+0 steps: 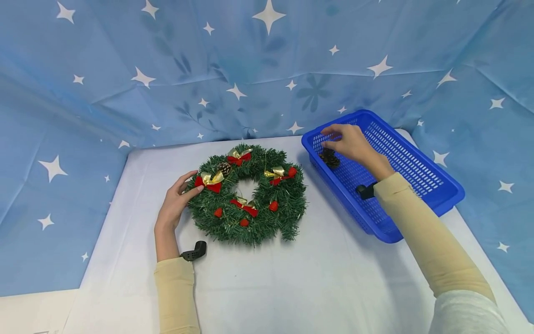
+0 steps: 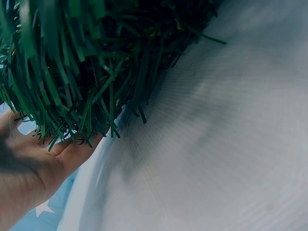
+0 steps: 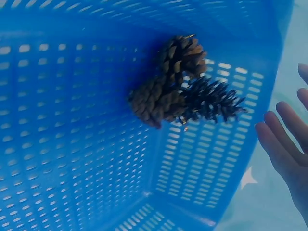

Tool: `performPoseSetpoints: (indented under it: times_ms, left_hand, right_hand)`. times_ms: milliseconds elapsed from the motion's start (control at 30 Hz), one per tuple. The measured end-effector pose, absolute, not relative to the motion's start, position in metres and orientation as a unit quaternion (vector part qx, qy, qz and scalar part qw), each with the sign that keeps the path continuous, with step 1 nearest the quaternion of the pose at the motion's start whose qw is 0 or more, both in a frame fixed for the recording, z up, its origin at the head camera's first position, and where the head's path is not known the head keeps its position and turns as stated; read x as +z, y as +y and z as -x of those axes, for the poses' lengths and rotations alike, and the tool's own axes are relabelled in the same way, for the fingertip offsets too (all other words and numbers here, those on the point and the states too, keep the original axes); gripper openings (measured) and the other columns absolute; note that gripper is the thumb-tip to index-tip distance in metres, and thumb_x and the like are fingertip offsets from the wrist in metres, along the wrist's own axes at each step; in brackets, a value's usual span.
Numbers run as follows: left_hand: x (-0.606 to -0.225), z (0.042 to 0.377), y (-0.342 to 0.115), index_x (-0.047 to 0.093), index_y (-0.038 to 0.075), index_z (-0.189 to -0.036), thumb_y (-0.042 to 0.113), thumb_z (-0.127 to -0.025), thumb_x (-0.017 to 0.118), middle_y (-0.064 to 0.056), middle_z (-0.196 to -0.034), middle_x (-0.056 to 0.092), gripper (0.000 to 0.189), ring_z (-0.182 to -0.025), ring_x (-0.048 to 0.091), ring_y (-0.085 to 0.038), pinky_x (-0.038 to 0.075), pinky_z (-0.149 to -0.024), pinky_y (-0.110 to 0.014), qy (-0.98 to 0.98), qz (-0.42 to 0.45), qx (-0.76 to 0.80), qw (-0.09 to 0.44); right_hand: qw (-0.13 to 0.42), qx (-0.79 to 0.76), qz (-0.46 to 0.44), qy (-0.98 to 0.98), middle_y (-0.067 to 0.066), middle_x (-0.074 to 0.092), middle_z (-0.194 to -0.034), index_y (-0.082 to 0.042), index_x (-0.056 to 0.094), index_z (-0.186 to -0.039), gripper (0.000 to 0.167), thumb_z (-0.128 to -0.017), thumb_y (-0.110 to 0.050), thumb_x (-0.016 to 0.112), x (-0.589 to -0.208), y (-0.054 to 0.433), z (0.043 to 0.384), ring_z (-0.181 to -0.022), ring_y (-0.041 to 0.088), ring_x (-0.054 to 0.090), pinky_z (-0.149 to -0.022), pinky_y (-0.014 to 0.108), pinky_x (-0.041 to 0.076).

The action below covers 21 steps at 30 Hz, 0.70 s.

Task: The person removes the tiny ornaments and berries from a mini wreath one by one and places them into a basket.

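Observation:
A green Christmas wreath lies on the white cloth, dressed with red-and-gold bows, small red ornaments and one pine cone. My left hand grips the wreath's left edge, thumb on top beside a bow; in the left wrist view its fingers pass behind the green needles. Over the far left end of the blue basket is my right hand, fingers apart and holding nothing. Below it, pine cones sit clustered in the basket's corner, partly hidden by the hand in the head view.
The basket stands at an angle on the right of the white-covered table, its perforated walls rising above the cloth. A blue star-patterned curtain encloses the back and both sides. Each wrist wears a small black camera.

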<state>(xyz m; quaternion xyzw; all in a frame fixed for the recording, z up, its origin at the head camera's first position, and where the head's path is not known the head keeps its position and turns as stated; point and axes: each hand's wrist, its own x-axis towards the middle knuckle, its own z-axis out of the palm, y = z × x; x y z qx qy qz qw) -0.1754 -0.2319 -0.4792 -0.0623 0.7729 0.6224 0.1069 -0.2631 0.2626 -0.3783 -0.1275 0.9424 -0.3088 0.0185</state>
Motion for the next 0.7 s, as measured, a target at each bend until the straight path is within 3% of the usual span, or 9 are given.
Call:
performPoseSetpoints:
  times_ms: [700]
  left_hand:
    - [-0.478,0.176,-0.231,0.037,0.026,-0.162,0.029,-0.100,0.070,-0.012,-0.173,0.008,0.070,-0.160,0.006,-0.035,0.016,-0.119,-0.074,0.772,0.061,0.624,0.110]
  right_hand:
    - [0.037,-0.326,0.158,0.931,0.021,0.068,-0.131,-0.002,0.067,-0.133,0.041,-0.096,-0.019,0.074,-0.355,0.232,0.258,-0.117,0.039,0.068,-0.097,0.050,0.056]
